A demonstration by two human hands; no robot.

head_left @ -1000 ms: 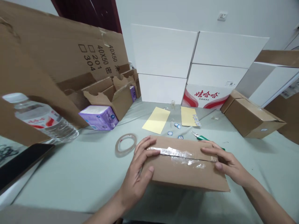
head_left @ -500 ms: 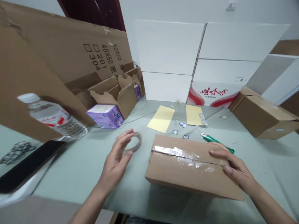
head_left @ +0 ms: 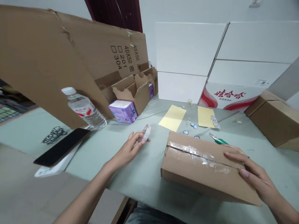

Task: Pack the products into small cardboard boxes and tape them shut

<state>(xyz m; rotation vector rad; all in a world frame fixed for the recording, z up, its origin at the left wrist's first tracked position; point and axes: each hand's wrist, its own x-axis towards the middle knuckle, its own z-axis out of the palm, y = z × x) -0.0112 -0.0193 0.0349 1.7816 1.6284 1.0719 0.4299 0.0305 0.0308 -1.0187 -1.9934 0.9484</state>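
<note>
My left hand pinches a narrow roll of clear packing tape, seen nearly edge-on, between thumb and fingertips above the table. A closed brown cardboard box lies in front of me, with shiny tape along its top seam. My right hand grips the box's right end, fingers over the top. Just beyond those fingers lies a green-handled craft knife, partly hidden by the box.
Two yellow sheets and small labels lie beyond the box. To the left are a phone, a water bottle, a purple package and a large cardboard sheet. White cartons are stacked behind.
My left hand has left the box, picked up the tape roll from the table and raised it. My right hand has stayed on the box. The view has swung left.
</note>
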